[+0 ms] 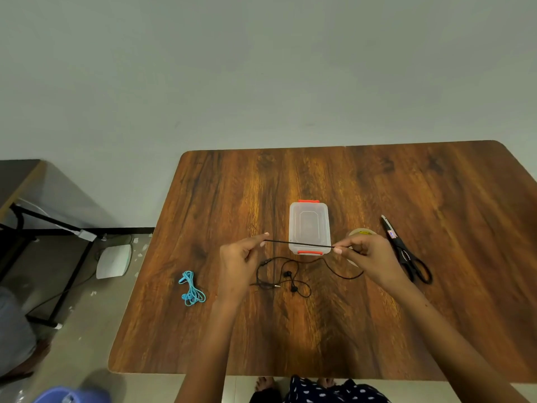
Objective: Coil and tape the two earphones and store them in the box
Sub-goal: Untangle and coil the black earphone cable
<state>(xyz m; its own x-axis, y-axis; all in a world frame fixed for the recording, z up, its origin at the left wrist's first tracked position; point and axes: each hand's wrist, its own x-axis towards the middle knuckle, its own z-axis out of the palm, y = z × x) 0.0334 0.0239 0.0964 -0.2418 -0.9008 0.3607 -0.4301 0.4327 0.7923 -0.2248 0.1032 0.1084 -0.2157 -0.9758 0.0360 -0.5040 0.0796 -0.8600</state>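
Observation:
The black earphone's cable [299, 243] runs taut between my two hands above the table. My left hand [241, 257] pinches one end of that stretch, my right hand [366, 254] pinches the other. The rest of the black earphone [287, 279] lies loose on the wood below, its buds and plug near the middle. A blue earphone [191, 289] lies bunched to the left, untouched. The clear plastic box [309, 226] with orange latches stands open just behind the taut cable. A tape roll [361, 232] shows partly behind my right hand.
Black scissors [406, 251] lie to the right of my right hand. The wooden table [377, 315] ends near my body. On the floor to the left are a black-framed desk [43, 228], a white device [113, 260] and a blue tub [72, 395].

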